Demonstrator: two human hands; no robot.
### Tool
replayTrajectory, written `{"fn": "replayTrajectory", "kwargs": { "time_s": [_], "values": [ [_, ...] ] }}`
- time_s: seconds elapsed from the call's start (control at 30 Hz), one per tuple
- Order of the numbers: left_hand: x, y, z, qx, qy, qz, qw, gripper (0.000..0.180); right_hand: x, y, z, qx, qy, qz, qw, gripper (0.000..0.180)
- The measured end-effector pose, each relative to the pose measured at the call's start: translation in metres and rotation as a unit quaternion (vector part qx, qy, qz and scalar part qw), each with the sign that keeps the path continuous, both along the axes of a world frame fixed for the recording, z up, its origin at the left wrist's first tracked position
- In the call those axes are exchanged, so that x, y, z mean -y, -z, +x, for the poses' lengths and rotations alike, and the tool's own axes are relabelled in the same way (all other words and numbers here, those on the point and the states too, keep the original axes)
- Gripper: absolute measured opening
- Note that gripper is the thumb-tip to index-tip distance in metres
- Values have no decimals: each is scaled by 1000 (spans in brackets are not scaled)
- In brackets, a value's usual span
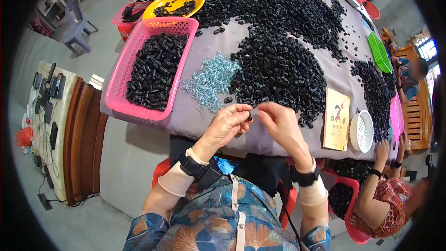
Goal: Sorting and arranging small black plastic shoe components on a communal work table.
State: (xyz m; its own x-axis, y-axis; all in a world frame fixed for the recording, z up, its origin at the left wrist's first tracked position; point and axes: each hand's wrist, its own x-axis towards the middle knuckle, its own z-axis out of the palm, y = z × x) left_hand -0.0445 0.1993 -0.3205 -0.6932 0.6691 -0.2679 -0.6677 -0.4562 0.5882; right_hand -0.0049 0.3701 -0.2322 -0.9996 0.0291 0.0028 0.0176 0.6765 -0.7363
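My left hand (226, 124) is closed, pinching a small black plastic part (250, 116) between thumb and fingers at the table's near edge. Just right of it, my right hand (281, 124) has its fingers curled, the tips drawn together close to that part; whatever they hold is too small to make out. Beyond both hands spreads a large heap of small black plastic parts (278, 72). A pile of tiny clear bluish pieces (211, 81) lies to the left of the heap. Farther left, a pink plastic basket (113, 94) contains many black parts.
A yellow bowl (202, 1) with black pieces stands behind the basket. To the right are a yellowish booklet (335, 118), a white strainer-like basket (364, 132) and a green basket (378, 52). A person in a red patterned top (385, 207) sits at my right, hands at the table edge.
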Motion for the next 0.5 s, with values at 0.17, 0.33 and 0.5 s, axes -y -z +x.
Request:
{"fn": "replayTrajectory", "kwargs": {
  "time_s": [0.17, 0.33, 0.5],
  "values": [
    [10, -19, -4, -27, -38, 6, 999, 21, 18, 3, -30, -36, -34, -14, 999, 18],
    [32, -41, -14, -33, -52, -10, 998, 15, 17, -17, -51, -9, -94, 17, 995, 18],
    [31, -74, -22, -42, -27, 15, 999, 13, 20, -100, -103, -61, -107, -124, 985, 23]
  ]
}}
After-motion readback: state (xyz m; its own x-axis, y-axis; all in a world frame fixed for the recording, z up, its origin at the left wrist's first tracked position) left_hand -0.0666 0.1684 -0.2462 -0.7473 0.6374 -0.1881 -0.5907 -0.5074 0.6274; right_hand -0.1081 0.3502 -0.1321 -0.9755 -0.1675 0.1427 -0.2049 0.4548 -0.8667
